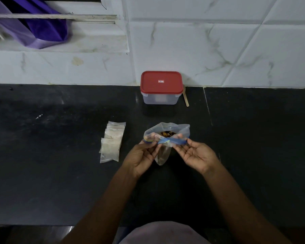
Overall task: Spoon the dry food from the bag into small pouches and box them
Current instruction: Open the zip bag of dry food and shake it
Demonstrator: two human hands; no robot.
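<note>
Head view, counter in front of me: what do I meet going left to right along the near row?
Stack of small pouches → left hand → zip bag → right hand.

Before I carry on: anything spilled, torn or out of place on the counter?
Nothing stands out. The left hand and right hand hold the clear zip-top plastic bag open, dry food inside; the small clear pouches lie stacked beside it.
</note>
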